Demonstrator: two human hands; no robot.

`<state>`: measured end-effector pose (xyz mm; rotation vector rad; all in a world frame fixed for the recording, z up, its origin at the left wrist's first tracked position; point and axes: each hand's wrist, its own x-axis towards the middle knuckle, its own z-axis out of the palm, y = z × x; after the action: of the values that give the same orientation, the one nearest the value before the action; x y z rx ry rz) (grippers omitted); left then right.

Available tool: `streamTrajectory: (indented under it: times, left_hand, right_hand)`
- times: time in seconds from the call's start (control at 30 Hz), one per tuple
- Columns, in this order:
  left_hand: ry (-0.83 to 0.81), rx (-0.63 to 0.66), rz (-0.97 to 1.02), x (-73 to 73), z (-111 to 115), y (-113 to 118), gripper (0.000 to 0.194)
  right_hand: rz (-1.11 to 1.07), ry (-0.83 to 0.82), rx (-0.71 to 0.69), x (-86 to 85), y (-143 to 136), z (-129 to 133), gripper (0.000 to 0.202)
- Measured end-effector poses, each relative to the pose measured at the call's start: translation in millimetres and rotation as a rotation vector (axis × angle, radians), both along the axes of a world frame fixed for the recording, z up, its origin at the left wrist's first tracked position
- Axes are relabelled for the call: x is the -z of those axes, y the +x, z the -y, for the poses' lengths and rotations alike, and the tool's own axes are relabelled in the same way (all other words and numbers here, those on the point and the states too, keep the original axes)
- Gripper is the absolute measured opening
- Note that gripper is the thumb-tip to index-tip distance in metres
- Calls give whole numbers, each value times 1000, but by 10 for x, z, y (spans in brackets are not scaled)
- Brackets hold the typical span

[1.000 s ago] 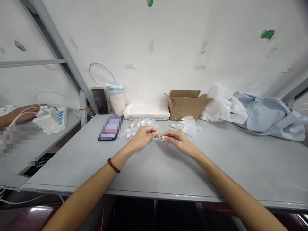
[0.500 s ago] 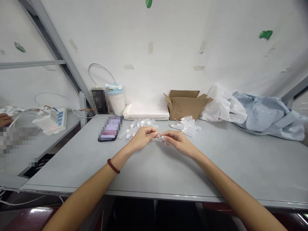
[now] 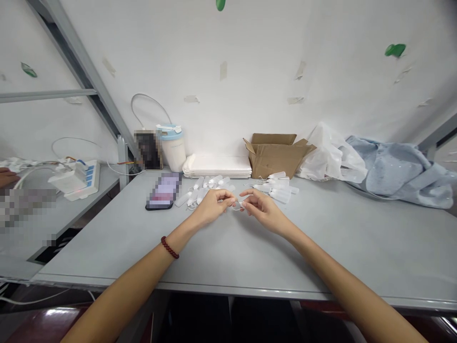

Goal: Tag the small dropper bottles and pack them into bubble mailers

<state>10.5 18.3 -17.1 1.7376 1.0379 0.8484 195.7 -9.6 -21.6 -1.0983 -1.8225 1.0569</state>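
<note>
Over the middle of the grey table [image 3: 228, 257], my left hand [image 3: 211, 207] pinches the thin white wire [image 3: 236, 208] of a small piece. My right hand [image 3: 267, 211] has its thumb and a finger closed on the white end of that piece, with the index finger raised off it. Most of the piece is hidden by the fingers. Just behind my left hand lies a pile of translucent white tabs with thin wires [image 3: 197, 190]. A second group of such tabs [image 3: 280, 194] rests beyond my right hand.
A phone [image 3: 164, 190] lies left of the pile. Along the wall stand a lidded cup [image 3: 173, 150], a white stack [image 3: 217, 166], an open cardboard box [image 3: 278, 159], a plastic bag [image 3: 330, 155] and blue cloth [image 3: 400, 169]. Another person's hand [image 3: 7, 177] shows far left, near a power strip [image 3: 91, 178].
My right index finger has lifted away from the small piece, while the thumb keeps its pinch. My left hand has hardly moved.
</note>
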Motion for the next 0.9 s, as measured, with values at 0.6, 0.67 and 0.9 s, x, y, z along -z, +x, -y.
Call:
streamTrajectory:
  times: [0.6,0.67,0.9]
  left_hand:
    - [-32,9,53,73,6,47,26]
    - [-26,16,40,61,-3,39,27]
    - [-41,-105,54,-34,-38,-5,32]
  right_hand:
    - [50,81,41,54,-19,-11,27]
    - [57,93,38,38,-22,-6,28]
    - [161,71,44,-3,0,-1,37]
